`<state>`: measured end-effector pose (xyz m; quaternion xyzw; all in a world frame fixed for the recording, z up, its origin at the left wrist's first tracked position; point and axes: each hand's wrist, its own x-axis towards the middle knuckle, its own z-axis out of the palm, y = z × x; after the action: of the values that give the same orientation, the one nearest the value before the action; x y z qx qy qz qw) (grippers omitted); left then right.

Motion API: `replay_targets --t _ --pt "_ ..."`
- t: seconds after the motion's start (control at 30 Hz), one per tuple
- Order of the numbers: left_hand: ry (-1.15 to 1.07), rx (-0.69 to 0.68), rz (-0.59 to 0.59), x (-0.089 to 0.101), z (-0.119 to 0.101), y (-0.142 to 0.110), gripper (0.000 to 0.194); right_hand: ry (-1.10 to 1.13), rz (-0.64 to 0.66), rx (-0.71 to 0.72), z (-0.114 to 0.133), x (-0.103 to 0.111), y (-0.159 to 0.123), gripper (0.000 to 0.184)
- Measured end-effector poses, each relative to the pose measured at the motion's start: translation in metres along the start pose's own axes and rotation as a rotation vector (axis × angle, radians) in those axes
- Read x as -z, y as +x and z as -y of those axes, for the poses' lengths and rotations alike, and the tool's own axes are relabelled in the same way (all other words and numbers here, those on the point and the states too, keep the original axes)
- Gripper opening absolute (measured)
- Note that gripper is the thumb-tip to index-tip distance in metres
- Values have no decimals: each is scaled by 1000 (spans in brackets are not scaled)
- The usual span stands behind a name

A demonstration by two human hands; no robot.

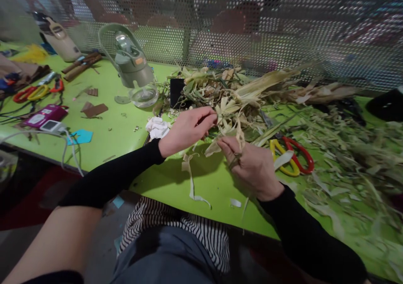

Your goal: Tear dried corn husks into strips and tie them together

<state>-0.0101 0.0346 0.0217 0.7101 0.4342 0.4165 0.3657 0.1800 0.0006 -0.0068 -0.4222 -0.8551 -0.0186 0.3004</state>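
My left hand [190, 128] is closed in a pinch at the left side of a bundle of dry corn husk strips [225, 113], which fans out like a flower. Just below and to the right, my right hand [253, 166] is closed on a strip of the husk, with a pale end [214, 148] sticking out past the fingers. The fingertips of both hands are partly hidden. Right beside my right hand lie scissors with red and yellow handles [296, 160], their blades partly covered by husk. A curled husk scrap [190, 179] rests on the green table between my forearms.
Behind my hands is a heap of corn husks [267, 84] and a dark phone-like block [177, 93]. Shredded husk [355, 149] covers the right side. Leftward stand a clear bottle with green lid [134, 72], crumpled tissue [157, 127] and a purple box [46, 115]. A perforated screen [283, 36] borders the back.
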Motion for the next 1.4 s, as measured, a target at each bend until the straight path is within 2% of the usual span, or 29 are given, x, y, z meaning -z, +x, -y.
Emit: replay_targets --t 0.1,0.2,0.27,0.33,0.4,0.43,0.5,0.57,0.67,0.8,0.93,1.03,1.17,1.27,1.4 --pt "47 14 -116 12 8 10 21 76 84 77 -10 17 3 39" --pt "-162 196 -194 26 16 22 24 105 199 27 -29 32 6 48" --pt "-258 258 -223 31 17 25 26 -9 133 1 -39 36 7 50" --pt "-286 266 -185 30 13 23 25 -60 -4 -53 -40 36 7 40" --pt "-308 252 -82 22 4 16 23 47 -73 -160 -34 30 7 30" --pt "-322 247 -27 17 -1 12 23 155 -45 -228 -29 25 7 30" --pt "-371 245 75 6 -11 2 22 415 39 -366 -19 13 7 44" --pt "-387 233 148 -2 -17 -6 22 675 101 -433 -10 3 7 52" --pt "-346 196 180 -7 -18 -10 21 821 105 -442 -1 -4 6 34" --pt "-138 107 90 -6 -12 -7 23 512 -15 -365 12 -4 2 25" --pt "276 -103 -3 -9 -5 -6 24 182 -11 -211 23 -8 -3 24" --pt "579 -217 -27 -13 0 -9 23 108 -5 -173 25 -11 -5 29" --pt "926 -250 79 -16 2 -13 26 131 -29 -175 17 -2 -1 31" --pt "1095 -269 177 -15 0 -18 28 32 -20 -146 5 4 1 35" --pt "1141 -363 450 -7 -1 -21 29 -127 132 -35 -8 5 1 42"
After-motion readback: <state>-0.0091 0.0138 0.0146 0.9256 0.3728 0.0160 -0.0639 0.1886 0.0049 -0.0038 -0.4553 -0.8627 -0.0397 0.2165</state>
